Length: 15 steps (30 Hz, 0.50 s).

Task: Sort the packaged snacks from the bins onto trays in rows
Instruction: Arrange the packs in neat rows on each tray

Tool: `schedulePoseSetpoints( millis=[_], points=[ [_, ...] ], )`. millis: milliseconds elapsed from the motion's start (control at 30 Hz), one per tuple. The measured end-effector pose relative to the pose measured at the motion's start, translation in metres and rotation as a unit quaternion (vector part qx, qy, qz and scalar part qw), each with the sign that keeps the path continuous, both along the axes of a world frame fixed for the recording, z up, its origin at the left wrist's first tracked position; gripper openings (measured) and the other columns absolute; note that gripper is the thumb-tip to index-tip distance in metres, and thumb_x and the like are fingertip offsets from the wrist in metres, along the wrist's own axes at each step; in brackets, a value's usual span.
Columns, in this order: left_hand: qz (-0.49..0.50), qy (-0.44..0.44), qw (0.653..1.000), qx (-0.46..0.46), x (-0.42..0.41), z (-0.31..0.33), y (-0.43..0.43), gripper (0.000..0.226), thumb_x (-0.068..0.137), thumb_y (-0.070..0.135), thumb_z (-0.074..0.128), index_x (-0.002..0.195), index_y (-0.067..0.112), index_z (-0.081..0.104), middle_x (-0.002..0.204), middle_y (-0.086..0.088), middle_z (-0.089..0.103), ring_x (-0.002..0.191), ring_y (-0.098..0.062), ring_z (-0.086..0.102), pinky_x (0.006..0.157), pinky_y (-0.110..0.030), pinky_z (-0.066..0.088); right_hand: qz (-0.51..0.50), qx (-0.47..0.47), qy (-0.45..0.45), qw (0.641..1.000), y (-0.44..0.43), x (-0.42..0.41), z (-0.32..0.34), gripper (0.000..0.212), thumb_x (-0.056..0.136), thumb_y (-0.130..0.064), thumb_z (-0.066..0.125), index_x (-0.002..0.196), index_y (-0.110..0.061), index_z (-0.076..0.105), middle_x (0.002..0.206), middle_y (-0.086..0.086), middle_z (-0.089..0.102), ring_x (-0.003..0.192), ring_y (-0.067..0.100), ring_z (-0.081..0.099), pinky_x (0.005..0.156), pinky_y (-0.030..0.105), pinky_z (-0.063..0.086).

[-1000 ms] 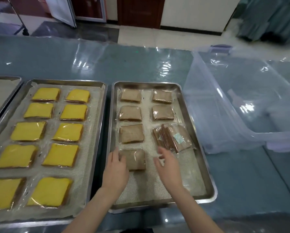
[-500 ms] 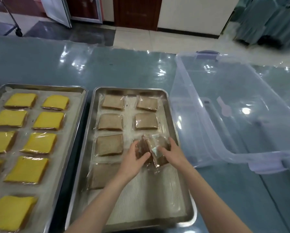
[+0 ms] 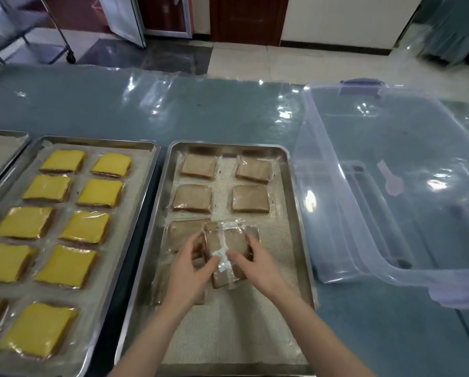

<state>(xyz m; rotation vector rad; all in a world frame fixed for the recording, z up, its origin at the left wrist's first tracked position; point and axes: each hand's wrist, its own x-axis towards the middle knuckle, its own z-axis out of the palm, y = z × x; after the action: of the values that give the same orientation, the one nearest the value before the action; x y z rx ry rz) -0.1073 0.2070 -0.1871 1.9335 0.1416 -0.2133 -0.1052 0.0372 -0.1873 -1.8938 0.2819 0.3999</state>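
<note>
Clear plastic bin (image 3: 391, 148) stands just right of the steel tray (image 3: 228, 336), which carries brown film-wrapped snack slices in two columns. The bundle of brown packs (image 3: 234, 240) is over the tray's middle, at the third row. Left hand (image 3: 187, 270) and right hand (image 3: 258, 265) pinch it from opposite sides, fingers curled round the edges. Judged light, soft, crushable, film slippery: grip side edges, not faces. Its long axis, seam and white sachet (image 3: 222, 259) run roughly away from the person.
</note>
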Motion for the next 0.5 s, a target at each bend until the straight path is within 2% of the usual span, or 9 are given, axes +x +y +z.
schedulePoseSetpoints(
  millis=[67, 133, 200, 267, 333, 400, 433, 500],
  points=[
    [0.015, -0.006, 1.0, 0.015, 0.002, 0.003, 0.027, 0.065, 0.083, 0.027, 0.073, 0.137, 0.038, 0.041, 0.115, 0.025, 0.056, 0.098, 0.014, 0.056, 0.073, -0.008, 0.045, 0.03, 0.008, 0.008, 0.999, 0.028, 0.001, 0.001, 0.071, 0.088, -0.045, 0.062, 0.148, -0.035, 0.025, 0.121, -0.025, 0.053, 0.103, -0.003, 0.059, 0.085, 0.016, 0.05],
    [0.025, -0.002, 0.999, 0.037, 0.004, 0.0, 0.05, 0.062, 0.085, 0.021, 0.07, 0.139, 0.033, 0.04, 0.117, 0.017, 0.058, 0.095, 0.013, 0.055, 0.07, -0.006, 0.043, 0.061, 0.005, 0.02, 0.998, 0.052, 0.001, -0.002, 0.07, 0.091, -0.045, 0.058, 0.15, -0.034, 0.021, 0.128, -0.016, 0.054, 0.106, 0.004, 0.058, 0.091, 0.023, 0.051],
    [0.018, 0.004, 0.997, 0.071, 0.005, -0.005, 0.066, 0.059, 0.088, 0.019, 0.065, 0.14, 0.029, 0.039, 0.121, 0.007, 0.059, 0.097, 0.005, 0.057, 0.076, -0.01, 0.044, 0.079, 0.016, 0.029, 0.996, 0.067, 0.0, -0.005, 0.066, 0.092, -0.047, 0.056, 0.149, -0.034, 0.025, 0.117, -0.02, 0.053, 0.097, -0.003, 0.054, 0.08, 0.013, 0.046],
    [0.001, 0.017, 0.996, 0.092, 0.004, -0.009, 0.073, 0.054, 0.093, 0.021, 0.058, 0.142, 0.029, 0.036, 0.125, 0.002, 0.059, 0.098, -0.005, 0.059, 0.079, -0.019, 0.047, 0.088, 0.025, 0.037, 0.995, 0.073, 0.0, -0.009, 0.065, 0.092, -0.048, 0.055, 0.148, -0.032, 0.028, 0.113, -0.022, 0.049, 0.094, -0.006, 0.049, 0.074, 0.008, 0.04],
    [0.0, 0.024, 0.995, 0.092, 0.005, -0.01, 0.074, 0.056, 0.094, 0.022, 0.056, 0.144, 0.029, 0.032, 0.129, 0.001, 0.057, 0.098, -0.007, 0.057, 0.078, -0.02, 0.046, 0.084, 0.001, 0.017, 0.996, 0.069, -0.001, -0.01, 0.061, 0.094, -0.047, 0.051, 0.148, -0.029, 0.03, 0.121, -0.02, 0.051, 0.102, -0.001, 0.053, 0.081, 0.009, 0.041],
    [0.016, 0.001, 0.994, 0.108, 0.007, -0.009, 0.07, 0.061, 0.092, 0.02, 0.059, 0.145, 0.027, 0.031, 0.135, 0.001, 0.051, 0.106, -0.008, 0.051, 0.087, -0.022, 0.044, 0.056, -0.097, -0.059, 0.992, 0.055, -0.005, -0.015, 0.049, 0.097, -0.039, 0.049, 0.144, -0.027, 0.039, 0.134, -0.012, 0.053, 0.12, 0.009, 0.053, 0.095, 0.019, 0.043],
    [0.025, -0.025, 0.991, 0.13, 0.007, -0.006, 0.065, 0.061, 0.09, 0.021, 0.061, 0.144, 0.027, 0.032, 0.137, 0.001, 0.048, 0.111, -0.009, 0.049, 0.092, -0.024, 0.044, 0.051, -0.176, -0.107, 0.977, 0.043, -0.008, -0.019, 0.045, 0.097, -0.031, 0.05, 0.141, -0.026, 0.043, 0.138, -0.009, 0.052, 0.125, 0.012, 0.049, 0.101, 0.024, 0.041],
    [0.031, -0.1, 0.979, 0.174, 0.007, 0.001, 0.05, 0.057, 0.089, 0.022, 0.063, 0.14, 0.022, 0.039, 0.138, -0.001, 0.044, 0.123, -0.015, 0.044, 0.104, -0.034, 0.04, 0.096, -0.337, -0.153, 0.924, 0.017, -0.016, -0.028, 0.049, 0.093, -0.019, 0.054, 0.14, -0.026, 0.044, 0.145, -0.006, 0.043, 0.133, 0.018, 0.038, 0.11, 0.032, 0.033]
  ],
)
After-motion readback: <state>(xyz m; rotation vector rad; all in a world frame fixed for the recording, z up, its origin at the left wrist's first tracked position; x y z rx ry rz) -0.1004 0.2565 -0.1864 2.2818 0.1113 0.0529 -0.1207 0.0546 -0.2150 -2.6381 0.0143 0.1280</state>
